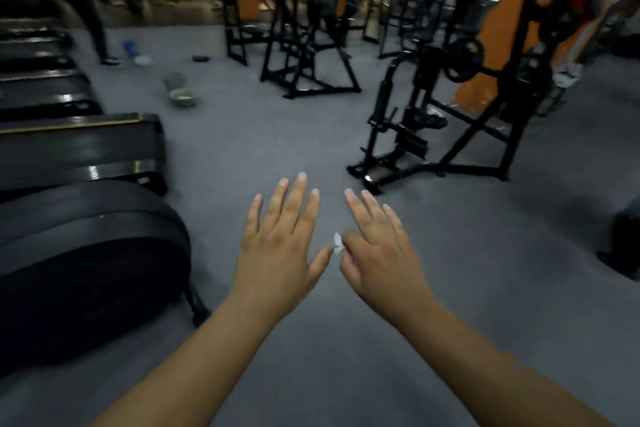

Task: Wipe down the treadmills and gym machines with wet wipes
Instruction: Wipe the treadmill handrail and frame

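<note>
Where the two thumbs nearly meet, a small crumpled white scrap (337, 245) sits at the left thumb's tip and against the right forefinger's side; whether the right thumb pinches it cannot be told. The left hand (280, 246) is flat, palm down, fingers straight and splayed. The right hand (384, 253) reaches forward likewise, fingers straight. Glossy black treadmills (79, 149) with curved decks line the left, and a black tubular-steel gym machine (433, 121) stands ahead to the right on matte grey floor (277, 135).
</note>
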The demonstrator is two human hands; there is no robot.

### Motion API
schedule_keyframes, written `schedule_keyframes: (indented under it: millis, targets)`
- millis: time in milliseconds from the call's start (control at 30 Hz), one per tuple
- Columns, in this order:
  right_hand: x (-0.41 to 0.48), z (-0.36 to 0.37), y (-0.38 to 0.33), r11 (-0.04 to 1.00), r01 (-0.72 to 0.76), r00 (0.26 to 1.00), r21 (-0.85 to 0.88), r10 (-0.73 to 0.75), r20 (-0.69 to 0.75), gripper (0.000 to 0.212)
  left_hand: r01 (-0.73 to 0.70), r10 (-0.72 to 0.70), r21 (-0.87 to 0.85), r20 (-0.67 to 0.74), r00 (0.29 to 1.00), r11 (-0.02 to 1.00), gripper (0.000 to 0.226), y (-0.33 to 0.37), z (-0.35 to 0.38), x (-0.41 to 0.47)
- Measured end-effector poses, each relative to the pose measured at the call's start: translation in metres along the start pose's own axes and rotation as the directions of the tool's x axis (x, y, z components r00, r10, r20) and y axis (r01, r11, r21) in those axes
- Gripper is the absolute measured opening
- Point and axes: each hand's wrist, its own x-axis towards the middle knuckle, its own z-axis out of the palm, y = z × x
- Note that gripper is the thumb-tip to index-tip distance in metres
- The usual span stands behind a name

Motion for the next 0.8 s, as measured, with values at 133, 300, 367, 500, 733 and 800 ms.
schedule_keyframes:
  millis: [133, 300, 367, 500, 733, 800]
  targets:
    - [-0.008, 0.080, 0.020, 0.990, 0.131, 0.991, 0.051, -0.131, -0.016, 0.006, 0.087, -0.094, 0.120, 0.053, 0.994, 0.989, 0.075, -0.013, 0.072, -0.029]
    - [0.058, 0.109, 0.002, 0.926, 0.306, 0.951, 0.221, -0.307, -0.028, 0.003, 0.286, -0.303, 0.214, 0.051, 0.952, 0.934, 0.077, -0.068, 0.056, -0.020]
    - [0.094, 0.130, -0.015, 0.895, 0.348, 0.936, 0.279, -0.348, -0.050, 0.014, 0.355, -0.373, 0.250, 0.027, 0.927, 0.901, 0.077, -0.096, 0.052, -0.014]
    - [0.163, 0.180, -0.073, 0.789, 0.491, 0.868, 0.369, -0.480, -0.126, 0.014, 0.460, -0.488, 0.350, -0.011, 0.873, 0.816, 0.077, -0.170, 0.051, -0.024]
    - [0.270, 0.268, -0.227, 0.553, 0.616, 0.757, 0.561, -0.612, -0.228, 0.016, 0.674, -0.728, 0.490, -0.110, 0.677, 0.552, 0.075, -0.310, 0.031, -0.081]
    - [0.288, 0.280, -0.272, 0.468, 0.649, 0.706, 0.599, -0.664, -0.246, 0.017, 0.714, -0.780, 0.524, -0.139, 0.610, 0.465, 0.079, -0.335, 0.018, -0.101]
